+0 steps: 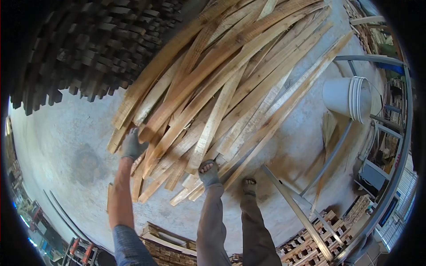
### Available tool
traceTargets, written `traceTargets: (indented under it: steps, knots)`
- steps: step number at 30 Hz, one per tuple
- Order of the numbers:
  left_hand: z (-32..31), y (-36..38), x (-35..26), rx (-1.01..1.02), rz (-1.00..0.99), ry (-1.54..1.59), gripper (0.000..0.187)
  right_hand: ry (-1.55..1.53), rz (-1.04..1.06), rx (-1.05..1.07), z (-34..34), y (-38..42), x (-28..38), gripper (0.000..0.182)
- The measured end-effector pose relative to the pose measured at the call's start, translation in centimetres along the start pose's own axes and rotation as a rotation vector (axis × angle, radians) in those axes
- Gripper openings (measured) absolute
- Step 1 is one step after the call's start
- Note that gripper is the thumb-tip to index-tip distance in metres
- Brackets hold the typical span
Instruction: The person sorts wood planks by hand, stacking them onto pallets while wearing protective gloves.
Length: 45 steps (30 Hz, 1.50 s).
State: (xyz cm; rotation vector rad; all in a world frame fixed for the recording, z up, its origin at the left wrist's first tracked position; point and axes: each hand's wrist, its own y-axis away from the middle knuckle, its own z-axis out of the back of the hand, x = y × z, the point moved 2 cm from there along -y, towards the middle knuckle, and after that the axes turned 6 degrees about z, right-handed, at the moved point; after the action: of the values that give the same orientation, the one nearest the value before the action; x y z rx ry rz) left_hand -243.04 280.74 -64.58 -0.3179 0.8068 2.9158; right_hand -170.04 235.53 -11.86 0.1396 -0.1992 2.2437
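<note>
My left hand point(132, 144), in a grey glove, reaches in from the bottom left to the near end of a long wooden board point(195, 88). Its thumb and fingers are on either side of the board's end, which looks slightly blurred. Around it lies a loose pile of long sawn boards point(222, 113), crossing one another on the floor. My right hand does not show.
My two feet point(208, 172) in open-toed footwear stand at the pile's near end. Stacked dark timber point(88, 48) rises at the upper left. On the right are a white bucket point(339, 96) and a metal frame point(293, 195) over the concrete floor point(80, 133).
</note>
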Motion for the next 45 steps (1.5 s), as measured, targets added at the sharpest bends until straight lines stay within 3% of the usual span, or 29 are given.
traceTargets:
  steps: [1,4,6,7,9,13,15,17,20,22,23,25,26,29,30,32,34,38,41,43,45]
  knots:
    - [-0.5,-0.6,-0.9,-0.004,0.105,0.009,0.073,-0.002,-0.005,-0.004,0.2,-0.1,-0.2,0.057]
    - [-3.1,-2.1,-2.8,-0.051,0.057,0.010,0.069,0.032,0.010,-0.020,0.6,-0.3,-1.0,0.057]
    - [-5.8,-3.6,-1.5,0.129,0.250,0.022,0.077,0.062,0.008,-0.016,0.7,-0.4,-1.4,0.057]
    - [-6.0,-3.3,-1.5,-0.060,0.159,0.035,0.069,0.077,-0.004,-0.003,0.8,-0.4,-1.4,0.057]
    - [-5.7,-3.5,-0.9,0.026,0.127,0.032,0.061,0.049,-0.014,0.028,0.9,-0.2,-1.6,0.057]
    - [-1.2,-1.9,-2.8,0.010,0.040,-0.031,0.051,0.104,0.029,0.005,1.8,-0.3,-3.3,0.053]
    - [0.2,-0.8,-3.4,0.270,0.059,0.092,0.046,0.112,0.058,0.018,1.1,-0.3,-3.0,0.053]
    - [1.5,1.2,-6.1,0.353,-0.035,0.116,0.040,0.059,0.047,-0.038,0.5,0.1,-3.0,0.051]
    - [-2.3,3.1,-6.2,0.206,-0.061,0.155,0.048,0.022,0.052,-0.059,-0.5,0.5,-1.2,0.050]
    - [-5.0,3.2,-5.9,-0.016,0.020,0.171,0.054,0.076,0.050,-0.016,-0.2,0.4,-0.1,0.056]
    - [-4.8,3.3,-7.3,-0.017,0.006,0.190,0.054,0.045,0.074,0.011,-0.5,0.2,0.8,0.053]
    - [-3.2,3.3,-8.8,-0.010,0.174,0.291,0.058,-0.050,0.077,-0.041,-1.7,0.5,3.0,0.051]
    - [-2.7,2.6,-9.1,0.160,0.235,0.237,0.061,-0.040,0.069,-0.046,-1.6,0.6,2.5,0.051]
    - [-5.3,2.1,-8.2,0.103,0.160,0.165,0.065,-0.049,0.046,-0.068,-1.0,0.8,1.1,0.046]
    - [-5.5,2.2,-8.2,0.034,0.105,0.305,0.066,-0.049,0.038,-0.058,-1.1,0.8,1.2,0.045]
    - [-5.6,2.2,-8.5,0.062,0.185,0.421,0.063,0.036,0.045,-0.078,-0.9,0.9,1.3,0.040]
    - [-3.6,2.6,-10.3,0.108,0.263,0.385,0.058,0.052,0.069,-0.074,-1.8,0.3,5.3,0.036]
    - [-6.6,3.2,-7.9,0.167,0.154,0.384,0.059,0.009,0.091,-0.102,-2.3,0.5,5.1,0.036]
    - [-2.1,6.6,-12.0,0.325,0.155,0.535,0.063,-0.060,0.077,-0.126,-2.3,0.8,3.9,0.038]
    - [-8.5,9.7,-8.0,0.063,-0.042,0.416,0.063,-0.058,0.054,-0.122,-2.4,0.7,5.3,0.035]
    - [-0.7,13.9,-15.1,0.427,0.085,0.577,0.062,-0.146,0.032,-0.166,-2.8,1.0,4.3,0.034]
